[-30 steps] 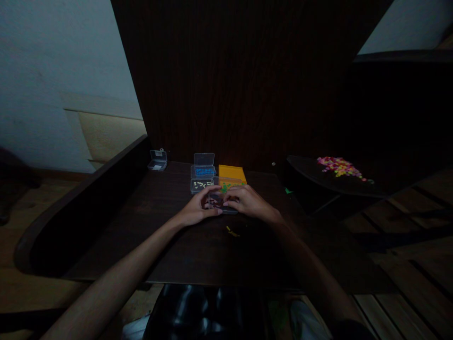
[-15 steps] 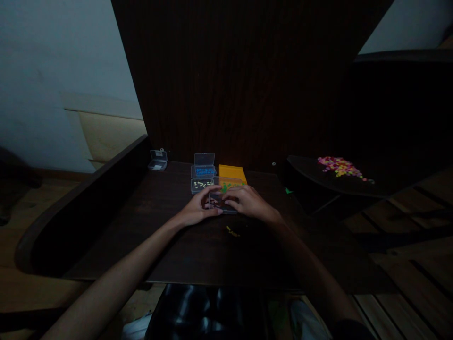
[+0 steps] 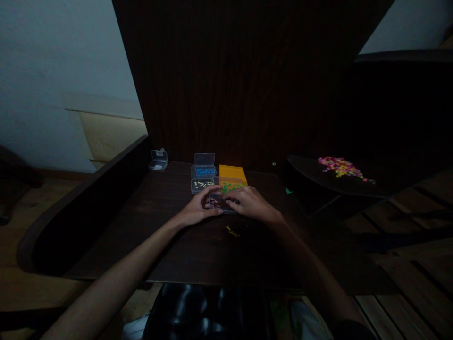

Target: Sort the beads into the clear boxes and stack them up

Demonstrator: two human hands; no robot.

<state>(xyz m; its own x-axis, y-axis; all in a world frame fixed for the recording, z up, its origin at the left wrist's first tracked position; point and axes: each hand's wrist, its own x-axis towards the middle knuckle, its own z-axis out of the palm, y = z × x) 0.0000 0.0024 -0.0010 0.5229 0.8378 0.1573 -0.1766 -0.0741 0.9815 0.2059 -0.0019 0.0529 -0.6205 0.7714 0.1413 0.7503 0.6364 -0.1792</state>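
My left hand [image 3: 198,208] curls around the left end of a clear plastic box [image 3: 229,212] on the dark table, thumb along its near side. Small dark reddish pieces [image 3: 216,203] lie inside it. Reaching into the box from the right, my right hand [image 3: 252,202] has thumb and fingers drawn together; whatever is between the fingertips is too small to make out. Just beyond the hands stand a clear box with pale pieces [image 3: 203,184], one with blue pieces [image 3: 205,171], and green pieces [image 3: 231,187] in front of a yellow-orange panel [image 3: 230,172].
Several yellow bits [image 3: 232,232] lie on the table [image 3: 170,255] nearer me. A small clear box [image 3: 158,163] with raised lid sits far left. A pile of pink and yellow pieces [image 3: 340,167] rests on a dark ledge at right. A tall dark panel [image 3: 240,85] rises behind.
My right fingertips have shifted slightly to the right within the box. My left hand keeps its place on the box, and the other things lie as before.
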